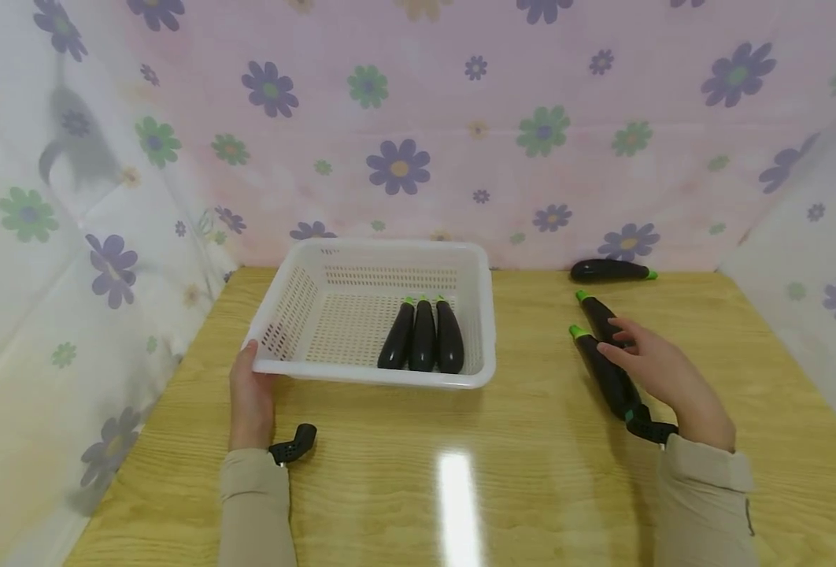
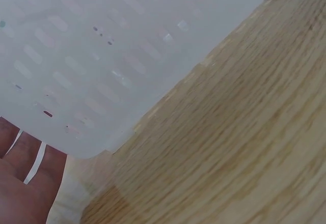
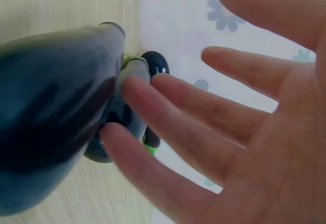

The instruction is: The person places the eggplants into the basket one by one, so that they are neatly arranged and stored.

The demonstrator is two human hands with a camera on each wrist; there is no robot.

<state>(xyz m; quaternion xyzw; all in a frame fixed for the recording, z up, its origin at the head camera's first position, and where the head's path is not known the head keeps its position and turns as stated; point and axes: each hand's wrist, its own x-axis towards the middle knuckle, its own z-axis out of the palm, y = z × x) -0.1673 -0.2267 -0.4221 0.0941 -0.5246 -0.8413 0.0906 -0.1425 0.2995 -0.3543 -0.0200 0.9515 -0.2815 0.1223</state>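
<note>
A white plastic basket (image 1: 371,376) stands on the table, with three dark eggplants (image 1: 423,337) side by side in its right part. My left hand (image 1: 251,398) holds the basket's front left corner, thumb over the rim; in the left wrist view its fingers (image 2: 48,170) lie against the outside wall. My right hand (image 1: 662,370) hovers over two loose eggplants, the nearer one (image 1: 605,374) and one behind it (image 1: 597,316). Its fingers (image 3: 193,137) are spread and grip nothing in the right wrist view. Whether the fingertips touch an eggplant I cannot tell.
Another eggplant (image 1: 608,271) lies crosswise at the back right, near the flowered cloth (image 1: 446,157) that hangs behind the wooden table (image 1: 368,472). Similar cloth hangs at both sides. Each wrist wears a black camera mount (image 1: 294,445).
</note>
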